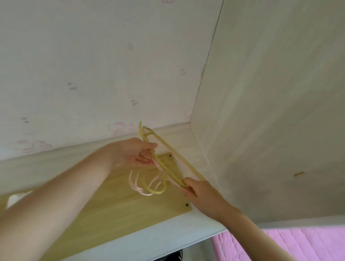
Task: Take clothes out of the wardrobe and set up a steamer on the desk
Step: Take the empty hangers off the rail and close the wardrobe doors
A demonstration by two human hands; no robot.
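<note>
A yellow clothes hanger (172, 150) lies tilted over the far right corner of a light wooden desk top (110, 203). Pale pink hangers (144, 187) are bunched under it, their hooks curling toward me. My left hand (133, 154) pinches the yellow and pink hangers near their upper end. My right hand (200, 194) grips the lower end of the yellow hanger. No clothes and no steamer are in view.
A wall with pale pink patterned paper (90, 64) rises behind the desk, and a whitish panel (280, 96) closes off the right side. A pink quilted bed cover (301, 251) lies at the lower right. A white object (16, 199) peeks past my left forearm.
</note>
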